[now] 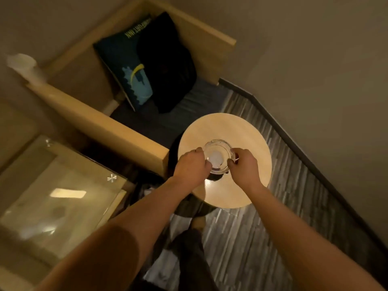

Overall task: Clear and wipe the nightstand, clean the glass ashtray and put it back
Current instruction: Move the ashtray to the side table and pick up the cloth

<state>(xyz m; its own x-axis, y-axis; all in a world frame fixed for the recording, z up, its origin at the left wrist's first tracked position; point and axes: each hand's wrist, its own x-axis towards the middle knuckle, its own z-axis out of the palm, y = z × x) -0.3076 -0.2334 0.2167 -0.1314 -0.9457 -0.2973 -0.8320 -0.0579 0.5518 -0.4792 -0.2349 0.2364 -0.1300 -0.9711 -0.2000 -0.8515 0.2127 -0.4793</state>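
Observation:
A clear glass ashtray (218, 155) sits near the middle of a small round light-wood nightstand (247, 139). A pale round patch shows through its bottom. My left hand (191, 166) grips the ashtray's left rim with curled fingers. My right hand (244, 165) pinches its right rim. Both forearms reach in from the lower edge of the view. Whether the ashtray rests on the top or is lifted slightly I cannot tell.
A wooden-framed seat (105, 120) with dark cushions (151, 66) stands behind the nightstand. A glass-topped table (56, 194) is at the left. A white lamp shade (21, 63) sits far left. Striped grey carpet (262, 238) runs along the wall at the right.

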